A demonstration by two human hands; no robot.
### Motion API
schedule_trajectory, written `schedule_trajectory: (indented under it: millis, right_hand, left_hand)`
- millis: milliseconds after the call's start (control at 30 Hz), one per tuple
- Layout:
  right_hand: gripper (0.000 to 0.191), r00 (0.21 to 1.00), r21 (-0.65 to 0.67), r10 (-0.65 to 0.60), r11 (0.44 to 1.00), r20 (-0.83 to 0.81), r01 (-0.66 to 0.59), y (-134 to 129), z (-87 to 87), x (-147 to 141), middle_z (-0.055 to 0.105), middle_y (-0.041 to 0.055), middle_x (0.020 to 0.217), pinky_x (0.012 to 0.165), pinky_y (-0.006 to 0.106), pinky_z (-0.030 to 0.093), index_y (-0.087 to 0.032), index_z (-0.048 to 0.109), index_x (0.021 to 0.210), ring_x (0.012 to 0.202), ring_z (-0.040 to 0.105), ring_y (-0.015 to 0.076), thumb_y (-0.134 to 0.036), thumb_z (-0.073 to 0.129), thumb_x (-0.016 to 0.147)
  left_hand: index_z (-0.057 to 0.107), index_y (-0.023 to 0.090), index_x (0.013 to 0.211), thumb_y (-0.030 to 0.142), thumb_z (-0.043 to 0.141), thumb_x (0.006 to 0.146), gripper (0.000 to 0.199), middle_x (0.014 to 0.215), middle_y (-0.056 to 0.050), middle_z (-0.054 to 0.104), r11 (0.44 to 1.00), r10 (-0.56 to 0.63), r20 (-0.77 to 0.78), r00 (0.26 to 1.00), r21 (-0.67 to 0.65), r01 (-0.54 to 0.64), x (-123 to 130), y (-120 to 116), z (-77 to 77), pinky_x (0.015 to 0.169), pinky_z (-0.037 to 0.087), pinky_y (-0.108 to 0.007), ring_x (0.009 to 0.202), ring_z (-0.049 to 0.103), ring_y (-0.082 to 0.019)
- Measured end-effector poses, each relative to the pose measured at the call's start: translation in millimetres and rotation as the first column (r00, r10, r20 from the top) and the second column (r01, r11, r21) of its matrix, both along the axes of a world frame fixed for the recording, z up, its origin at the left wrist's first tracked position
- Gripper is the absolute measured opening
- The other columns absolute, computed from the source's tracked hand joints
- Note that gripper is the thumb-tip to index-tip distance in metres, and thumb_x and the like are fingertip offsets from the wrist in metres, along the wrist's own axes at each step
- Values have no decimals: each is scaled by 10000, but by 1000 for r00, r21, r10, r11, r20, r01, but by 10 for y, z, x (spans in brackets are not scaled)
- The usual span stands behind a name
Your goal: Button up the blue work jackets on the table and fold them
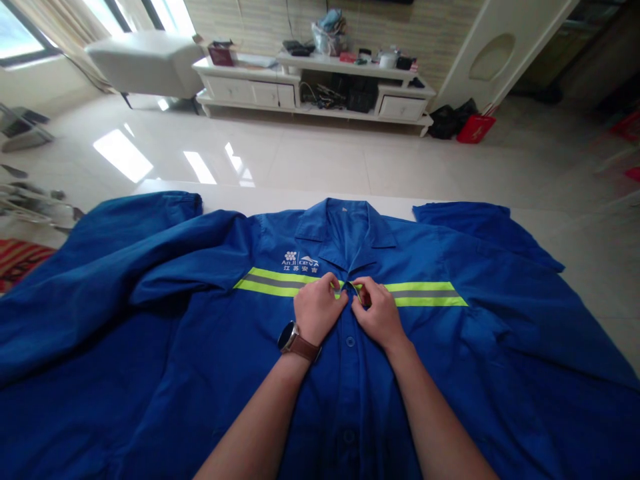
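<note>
Blue cloth makes the jacket (220,347), spread on the white bench (225,198), seem soft and light, best taken by its front edges, where left hand (318,312) and right hand (381,319) pinch it. Beyond, a clear bag (327,44) holds something blue; the red bag's (476,129) contents are hidden.

The single view looks from the wearer's head, forward and steeply down, with the left hand (317,312) and right hand (381,315) close in, near the middle. It faces up the front of the blue jacket (215,360) toward its collar (313,225), the cloth filling the wide lower part, while the floor (300,157) and white cabinet (230,88) lie farther off toward the top.
</note>
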State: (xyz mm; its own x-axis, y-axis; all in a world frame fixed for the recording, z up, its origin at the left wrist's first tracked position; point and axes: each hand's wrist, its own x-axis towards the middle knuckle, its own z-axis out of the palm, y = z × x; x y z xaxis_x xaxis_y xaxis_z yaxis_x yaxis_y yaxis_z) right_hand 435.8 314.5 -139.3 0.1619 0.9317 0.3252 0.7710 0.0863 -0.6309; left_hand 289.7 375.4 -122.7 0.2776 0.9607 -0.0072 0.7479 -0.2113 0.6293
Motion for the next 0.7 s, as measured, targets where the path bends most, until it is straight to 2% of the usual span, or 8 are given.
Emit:
schedule_trajectory:
  millis: [167, 367, 600, 700]
  right_hand:
    - [194, 986, 54, -81, 995, -149, 90, -15, -1, -9, 479, -63, 627, 603, 275, 404, -230, 586, 996, 579, 503, 146, -163, 560, 817]
    - [169, 975, 70, -109, 990, -191, 125, -10, 13, -12, 497, -59, 633, 597, 270, 421, -223, 596, 972, 579, 514, 141, -171, 584, 812]
    - [176, 998, 192, -67, 979, -14, 68, 4, 33, 15, 570, 6, 716, 695, 313, 402, -203, 666, 801, 706, 523, 170, -97, 528, 831]
    - [240, 994, 167, -45, 986, 103, 27, -3, 37, 23, 537, 25, 741, 721, 325, 381, -212, 729, 757, 760, 510, 182, -99, 537, 846]
  left_hand:
    - [640, 241, 834, 330, 788, 734, 200, 688, 18, 636, 998, -8, 44, 999, 64, 5, 10, -10, 8, 701, 249, -303, 709, 573, -195]
    - [634, 240, 883, 318, 752, 798, 165, 776, -4, 662, 992, 1, 45, 999, 123, -6, 35, -34, -25, 773, 262, -336, 847, 568, -222]
    - [636, 245, 899, 312, 724, 831, 130, 806, 16, 671, 996, 0, 10, 1000, 94, -1, 45, -46, 9, 801, 264, -349, 887, 571, -206]
    - [637, 244, 897, 315, 733, 821, 142, 799, 23, 669, 997, 5, 10, 1000, 80, -5, 43, -42, 14, 807, 268, -346, 888, 575, -199]
